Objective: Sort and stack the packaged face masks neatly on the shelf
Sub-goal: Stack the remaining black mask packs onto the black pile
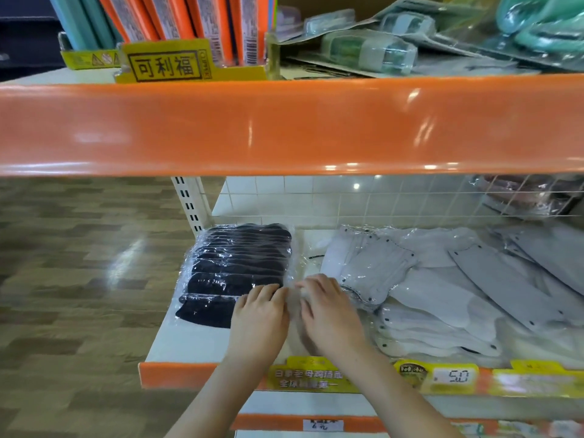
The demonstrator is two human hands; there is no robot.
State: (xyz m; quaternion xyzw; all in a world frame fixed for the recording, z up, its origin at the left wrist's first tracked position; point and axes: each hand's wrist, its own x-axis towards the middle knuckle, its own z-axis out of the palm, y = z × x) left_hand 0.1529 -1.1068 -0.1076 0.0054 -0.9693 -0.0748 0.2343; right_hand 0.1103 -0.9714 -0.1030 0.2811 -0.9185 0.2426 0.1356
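Observation:
A stack of black face masks in clear wrap (234, 267) lies at the left end of the white shelf (189, 339). Loose packaged grey and white masks (442, 289) are spread untidily across the right part. Both hands are together at the shelf's front, palms down, on a clear packet (295, 303) between the two groups. My left hand (259, 317) rests on the near right corner of the black stack. My right hand (328, 311) presses the clear packet beside the white masks. What the packet contains is blurred.
The orange edge (284, 128) of the shelf above overhangs the work area. Yellow price labels (442, 377) line the front rail. A wire grid (410, 200) backs the shelf. The wooden floor (79, 279) lies to the left.

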